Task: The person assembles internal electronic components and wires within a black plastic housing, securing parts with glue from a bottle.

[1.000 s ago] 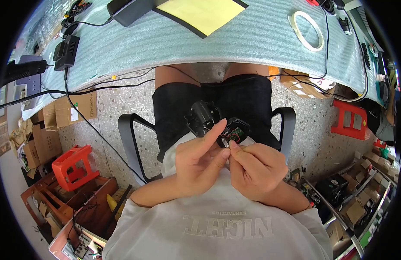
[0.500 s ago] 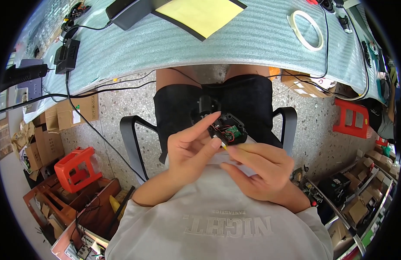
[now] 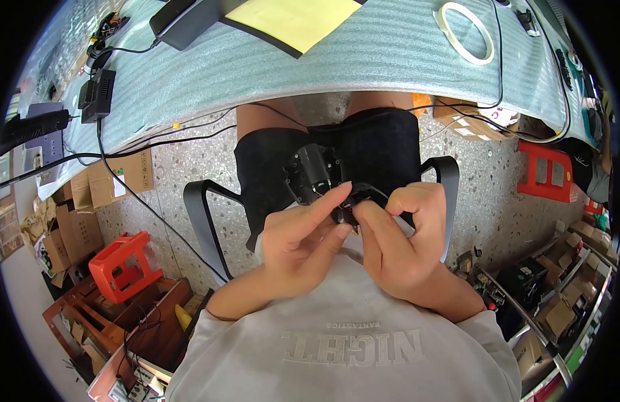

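Above my lap I hold an opened black plastic device housing (image 3: 315, 166) with a rounded cylinder on it. My left hand (image 3: 298, 242) grips its near edge between stretched forefinger and thumb. My right hand (image 3: 405, 234) closes with bent fingers on the housing's other half (image 3: 371, 191), which lies at an angle to the first. A small black part with a bit of yellow shows between the fingertips of both hands. Fingers hide most of the right half's inside, and the circuit board cannot be seen.
The table (image 3: 256, 74) ahead, covered in pale foam sheet, bears a yellow pad (image 3: 293, 23), a roll of tape (image 3: 465, 33) and a black power adapter (image 3: 97, 97). Cables (image 3: 149, 139) hang along its edge. Chair armrests (image 3: 206, 221) flank my legs; red stools (image 3: 124, 266) and cardboard boxes stand around.
The right half of the housing has tilted, so its green board and red wires no longer show. My right hand has turned and curled its fingers; the cylinder half shows more fully.
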{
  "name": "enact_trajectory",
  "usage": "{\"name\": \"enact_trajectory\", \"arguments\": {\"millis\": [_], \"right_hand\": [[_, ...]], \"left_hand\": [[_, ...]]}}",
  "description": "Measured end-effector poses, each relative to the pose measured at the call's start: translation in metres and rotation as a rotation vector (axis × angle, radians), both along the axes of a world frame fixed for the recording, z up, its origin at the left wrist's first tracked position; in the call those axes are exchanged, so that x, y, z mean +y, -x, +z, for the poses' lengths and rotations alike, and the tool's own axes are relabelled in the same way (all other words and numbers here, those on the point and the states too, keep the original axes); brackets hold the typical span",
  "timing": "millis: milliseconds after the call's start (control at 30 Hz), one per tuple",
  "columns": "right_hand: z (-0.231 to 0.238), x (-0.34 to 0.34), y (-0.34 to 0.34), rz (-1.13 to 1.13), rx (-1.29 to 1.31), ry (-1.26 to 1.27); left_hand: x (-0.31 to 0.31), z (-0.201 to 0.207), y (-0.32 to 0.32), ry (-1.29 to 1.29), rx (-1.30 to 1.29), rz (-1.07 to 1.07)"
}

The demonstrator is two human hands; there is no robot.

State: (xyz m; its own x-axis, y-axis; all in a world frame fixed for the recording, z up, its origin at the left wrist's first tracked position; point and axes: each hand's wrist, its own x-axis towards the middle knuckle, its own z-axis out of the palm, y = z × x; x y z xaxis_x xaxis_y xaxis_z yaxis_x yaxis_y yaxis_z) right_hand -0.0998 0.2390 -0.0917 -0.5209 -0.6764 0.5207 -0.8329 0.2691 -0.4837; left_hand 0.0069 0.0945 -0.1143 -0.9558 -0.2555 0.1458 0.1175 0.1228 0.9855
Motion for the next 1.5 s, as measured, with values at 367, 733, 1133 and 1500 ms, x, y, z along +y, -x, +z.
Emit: {"name": "enact_trajectory", "arguments": {"millis": [367, 733, 1133, 1500], "right_hand": [[0.0, -0.002, 0.002, -0.001, -0.443, 0.255], [-0.015, 0.002, 0.002, 0.179, -0.635, 0.336], [-0.042, 0.005, 0.009, 0.222, -0.785, 0.356], [0.017, 0.051, 0.08, -0.189, -0.695, 0.711]], "left_hand": [[0.007, -0.013, 0.013, -0.855, -0.001, 0.06], [0.003, -0.006, 0.012, -0.637, 0.033, 0.066], [-0.004, -0.012, 0.021, -0.31, -0.018, 0.064], [-0.03, 0.006, 0.009, -0.82, 0.066, -0.05]]}}
